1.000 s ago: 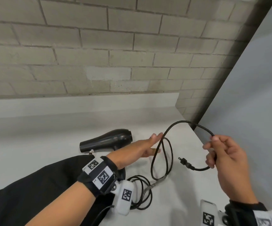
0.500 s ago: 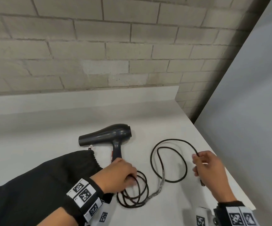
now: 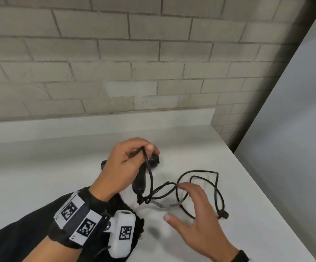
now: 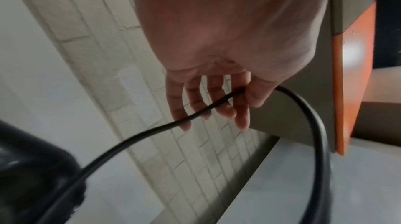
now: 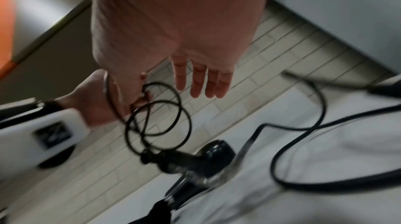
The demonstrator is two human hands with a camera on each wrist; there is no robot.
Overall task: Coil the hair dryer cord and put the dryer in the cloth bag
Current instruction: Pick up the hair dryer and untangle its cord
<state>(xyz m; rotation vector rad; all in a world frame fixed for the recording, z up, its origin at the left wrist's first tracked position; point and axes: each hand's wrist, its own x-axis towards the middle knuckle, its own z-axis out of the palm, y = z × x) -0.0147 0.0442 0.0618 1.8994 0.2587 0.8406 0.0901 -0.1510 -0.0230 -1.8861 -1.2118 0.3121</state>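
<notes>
Hair dryer (image 3: 154, 161): black, largely hidden behind the left hand (image 3: 123, 167); only the barrel end and the handle are seen, low over the white tabletop (image 3: 40, 167).

Cord (image 3: 198, 186): black. A few loops are pinched in the left grip, between thumb and forefinger, and hang down past the handle. The rest is spread in loose bends on the tabletop, ending in the plug (image 3: 223, 214) near the right edge.

Right hand (image 3: 197, 214): fingers spread and relaxed above the lying loops; nothing is held. Whether the fingertips touch the cord cannot be told.

Cloth bag (image 3: 21, 239): black, laid flat at the near left, partly covered by the left forearm, its mouth just beside the dryer handle.

Surroundings: a brick wall (image 3: 115, 63) behind the tabletop; a grey panel (image 3: 295, 148) along the right side.
</notes>
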